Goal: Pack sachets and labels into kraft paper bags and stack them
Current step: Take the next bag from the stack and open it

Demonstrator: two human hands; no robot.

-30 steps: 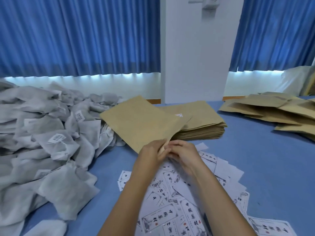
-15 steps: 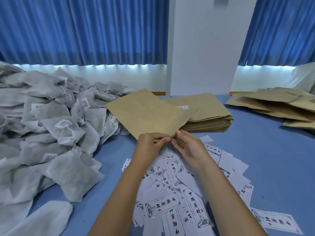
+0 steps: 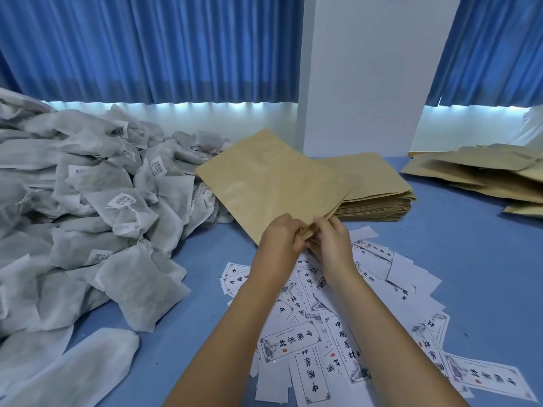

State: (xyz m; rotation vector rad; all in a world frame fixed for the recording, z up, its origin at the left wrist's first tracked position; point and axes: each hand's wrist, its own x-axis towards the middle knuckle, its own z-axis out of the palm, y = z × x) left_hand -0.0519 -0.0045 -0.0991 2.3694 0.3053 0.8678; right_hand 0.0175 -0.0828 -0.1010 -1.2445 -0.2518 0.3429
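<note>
Head camera view, looking down at a blue counter. One kraft paper bag is held above it, just ahead of the person, between a heap of sachets on the left and a stack of flat kraft bags on the right. The bag is plain, tan, flat and rectangular, with faint creases and no print on the face shown. Its long axis runs from the near right to the far left, so the far end points away toward the sachets. The near short edge is at the hands, and the bag's right corner hides part of the stack.

The near edge is pinched by the left hand and the right hand, which are almost touching. Each grip is closed on the paper, with the fingers curled around the edge.

The sachets are grey-white fabric pouches, and small barcode tags are seen on some. White printed labels with black characters are scattered on the counter under the forearms. More kraft bags lie loosely piled at the far right. Blue curtains and a white pillar are seen behind.
</note>
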